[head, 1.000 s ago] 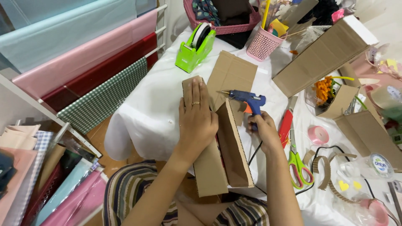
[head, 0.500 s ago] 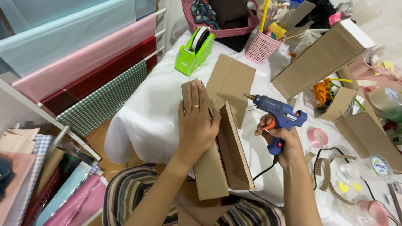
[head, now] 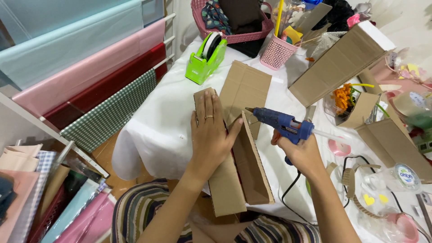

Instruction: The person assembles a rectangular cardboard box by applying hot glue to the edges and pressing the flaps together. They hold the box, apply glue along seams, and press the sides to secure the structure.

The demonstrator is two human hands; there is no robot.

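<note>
A white tablecloth point(head: 157, 130) covers the work table. At its far edge stands a green tape dispenser point(head: 204, 59), with a pink basket point(head: 234, 33) of dark fabric behind it. Just right of the basket is a pink perforated pen cup point(head: 277, 50) holding a yellow stick. A flat cardboard sheet point(head: 246, 87) lies at centre. A long cardboard box point(head: 344, 60) rests tilted at upper right, with orange artificial flowers point(head: 344, 96) below it. A pink ribbon roll point(head: 339, 147) lies nearby. Left of the table, rolls of wrapping paper point(head: 81, 72) hang on rails, one green-checked point(head: 112, 110). Small clear containers at lower right, contents indistinct.
</note>
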